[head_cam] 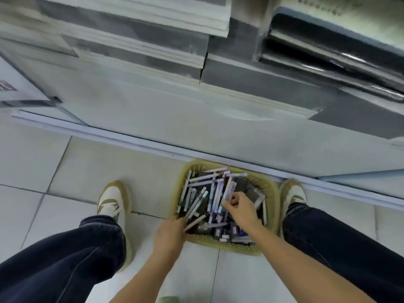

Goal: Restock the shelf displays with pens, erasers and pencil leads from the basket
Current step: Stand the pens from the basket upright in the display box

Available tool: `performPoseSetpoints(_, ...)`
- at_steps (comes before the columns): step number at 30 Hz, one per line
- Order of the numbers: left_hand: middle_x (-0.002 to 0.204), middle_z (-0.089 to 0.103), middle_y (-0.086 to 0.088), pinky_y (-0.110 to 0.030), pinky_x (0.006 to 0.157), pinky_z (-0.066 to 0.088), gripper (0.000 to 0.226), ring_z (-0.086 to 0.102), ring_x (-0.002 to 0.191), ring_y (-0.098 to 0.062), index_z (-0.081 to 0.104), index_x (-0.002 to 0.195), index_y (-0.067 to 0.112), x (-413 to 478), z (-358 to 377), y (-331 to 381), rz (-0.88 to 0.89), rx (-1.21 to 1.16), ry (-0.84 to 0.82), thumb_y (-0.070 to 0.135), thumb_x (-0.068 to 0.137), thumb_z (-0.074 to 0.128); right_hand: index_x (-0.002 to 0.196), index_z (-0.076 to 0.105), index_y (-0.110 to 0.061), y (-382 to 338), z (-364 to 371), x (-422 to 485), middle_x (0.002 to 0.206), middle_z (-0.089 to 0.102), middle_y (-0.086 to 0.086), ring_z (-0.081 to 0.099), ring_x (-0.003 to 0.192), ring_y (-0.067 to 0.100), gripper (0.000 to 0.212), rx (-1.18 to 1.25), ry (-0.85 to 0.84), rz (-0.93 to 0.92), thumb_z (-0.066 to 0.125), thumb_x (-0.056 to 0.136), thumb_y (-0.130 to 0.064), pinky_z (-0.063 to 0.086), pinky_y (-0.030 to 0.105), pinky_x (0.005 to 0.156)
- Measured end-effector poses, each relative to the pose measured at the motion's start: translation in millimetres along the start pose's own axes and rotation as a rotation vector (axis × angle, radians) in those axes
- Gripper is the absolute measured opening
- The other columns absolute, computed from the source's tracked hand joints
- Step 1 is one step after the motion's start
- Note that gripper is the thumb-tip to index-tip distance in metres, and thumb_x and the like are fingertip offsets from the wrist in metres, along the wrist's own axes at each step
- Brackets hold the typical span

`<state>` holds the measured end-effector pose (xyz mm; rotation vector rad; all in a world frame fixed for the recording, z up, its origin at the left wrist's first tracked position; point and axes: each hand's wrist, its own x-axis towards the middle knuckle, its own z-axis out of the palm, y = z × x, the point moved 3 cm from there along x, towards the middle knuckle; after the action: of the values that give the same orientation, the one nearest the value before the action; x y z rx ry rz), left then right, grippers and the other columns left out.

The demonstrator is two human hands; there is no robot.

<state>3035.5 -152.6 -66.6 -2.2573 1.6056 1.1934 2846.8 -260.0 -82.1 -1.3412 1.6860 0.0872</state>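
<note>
— How far along is the restocking looking?

— Early, I'd judge: the basket [271,206] is sitting full on the floor by the shelf [153,119]. The left hand [169,234] is clamping several pens [194,206]; the right hand [239,207] is pinching another.

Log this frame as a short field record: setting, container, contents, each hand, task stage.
setting: tiled floor in front of a low shelf unit
container: yellow basket on the floor between the shoes
contents: loose pens and small dark packets, jumbled
left hand: holds several pens at the basket's near-left edge
right hand: pinching a pen in the pile
task stage: gathering stock; nothing shelved in view
</note>
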Motion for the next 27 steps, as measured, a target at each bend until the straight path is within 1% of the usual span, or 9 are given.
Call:
performPoseSetpoints(3,0.108,0.064,0.0,-0.032,0.079,0.049,0.019,0.06,0.1,-0.021,0.064,0.111,0.025,8.2,6.0,-3.3,-0.039,-0.041,0.015,0.025,0.094,0.055,0.086,0.039,-0.018,2.0,11.2,21.5,0.079,0.035,0.003,0.039,0.063,0.016,0.037,-0.015,-0.009,0.087,0.067,0.087,-0.043,0.034,0.03,0.064)
performPoseSetpoints(7,0.085,0.067,0.005,-0.031,0.068,0.046,0.014,0.063,0.081,-0.017,0.073,0.098,0.027,12.4,3.8,-17.0,-0.064,-0.294,0.039,0.026,0.092,0.06,0.112,0.044,-0.009,3.4,21.2,32.4,0.103,0.048,0.012,0.054,0.085,0.025,0.059,0.0,0.047,0.166,0.072,0.081,-0.05,0.04,0.035,0.066)
performPoseSetpoints(9,0.077,0.066,0.01,-0.025,0.062,0.044,0.011,0.059,0.07,-0.007,0.075,0.092,0.029,13.1,-1.5,-24.4,-0.075,-0.44,0.074,0.025,0.089,0.066,0.113,0.046,-0.006,2.6,25.3,35.5,0.099,0.049,0.011,0.055,0.086,0.027,0.063,-0.055,0.083,0.168,0.072,0.079,-0.052,0.042,0.038,0.065)
performPoseSetpoints(12,0.076,0.068,0.014,-0.01,0.055,0.038,0.004,0.058,0.069,-0.001,0.074,0.087,0.031,14.3,-6.3,-31.6,-0.081,-0.608,0.09,0.029,0.085,0.072,0.105,0.052,-0.004,1.2,30.5,38.7,0.092,0.055,0.009,0.057,0.083,0.027,0.053,-0.062,0.143,0.14,0.074,0.081,-0.045,0.041,0.034,0.063)
performPoseSetpoints(15,0.079,0.069,0.012,-0.006,0.058,0.04,0.004,0.06,0.071,0.0,0.075,0.088,0.027,16.0,-7.3,-33.1,-0.091,-0.755,0.108,0.027,0.084,0.073,0.086,0.053,-0.007,4.6,32.1,37.8,0.075,0.051,0.004,0.053,0.072,0.023,0.034,-0.024,0.139,0.091,0.073,0.084,-0.034,0.034,0.029,0.056)
performPoseSetpoints(18,0.077,0.071,0.008,-0.006,0.059,0.044,0.004,0.061,0.07,0.003,0.074,0.088,0.026,16.1,-7.5,-26.9,-0.066,-0.877,0.115,0.026,0.085,0.072,0.067,0.045,-0.011,11.6,25.3,36.9,0.065,0.048,0.003,0.049,0.063,0.019,0.034,0.009,0.079,0.026,0.07,0.087,-0.022,0.034,0.028,0.057)
performPoseSetpoints(22,0.088,0.074,0.003,-0.012,0.069,0.051,0.01,0.069,0.085,-0.009,0.073,0.095,0.016,17.6,-10.5,-17.9,-0.019,-1.098,0.119,0.021,0.09,0.066,0.082,0.058,-0.011,15.7,8.2,29.0,0.072,0.057,0.002,0.055,0.066,0.015,0.014,0.135,-0.007,-0.096,0.065,0.091,-0.019,0.042,0.026,0.064)
performPoseSetpoints(25,0.094,0.074,-0.005,-0.021,0.083,0.054,0.015,0.069,0.094,-0.016,0.067,0.097,0.008,17.3,-17.3,-7.3,0.045,-1.198,0.139,0.018,0.097,0.056,0.088,0.063,-0.016,10.6,-8.0,21.6,0.068,0.062,-0.002,0.055,0.052,0.001,0.008,0.206,-0.018,-0.188,0.065,0.091,-0.023,0.041,0.014,0.053)
performPoseSetpoints(27,0.089,0.069,-0.012,-0.029,0.086,0.054,0.019,0.067,0.091,-0.021,0.061,0.096,0.007,17.7,-20.9,1.6,0.058,-1.194,0.145,0.02,0.101,0.048,0.089,0.065,-0.016,3.3,-18.3,18.5,0.069,0.066,0.003,0.054,0.044,0.002,0.009,0.24,-0.05,-0.22,0.065,0.091,-0.025,0.042,0.015,0.048)
